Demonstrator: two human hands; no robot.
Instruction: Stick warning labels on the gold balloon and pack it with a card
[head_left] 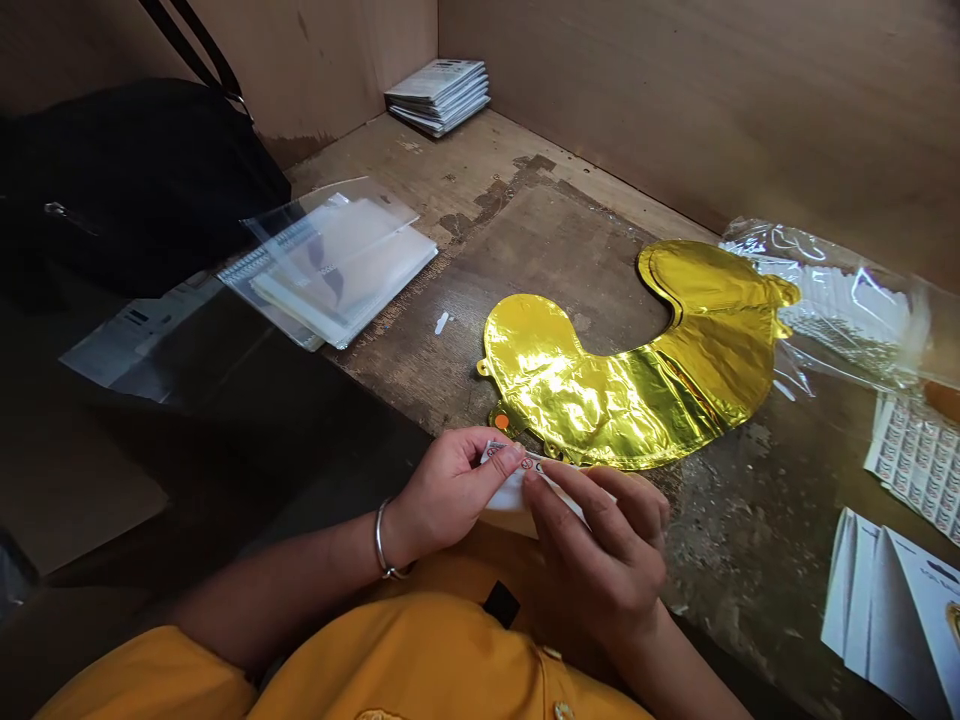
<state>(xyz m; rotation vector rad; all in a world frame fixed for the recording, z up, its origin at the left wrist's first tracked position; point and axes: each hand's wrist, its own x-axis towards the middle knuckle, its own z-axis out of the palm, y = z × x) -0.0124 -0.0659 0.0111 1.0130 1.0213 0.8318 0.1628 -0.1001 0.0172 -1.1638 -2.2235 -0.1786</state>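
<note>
My left hand (450, 490) and my right hand (600, 550) meet at the near edge of the wooden table (525, 230). Both pinch a small white paper label (517, 478) with little round printed marks, fingers closed on it. A silver bangle circles my left wrist. Just beyond the hands lies a flat, curved gold foil balloon (637, 370), uninflated, with a small orange spot at its near edge.
A stack of clear plastic bags (337, 265) lies at the left, beside a black bag (127, 180). Booklets (439, 95) are piled in the far corner. At the right are a crinkled clear bag (847, 300), sticker sheets (919, 455) and white cards (885, 600).
</note>
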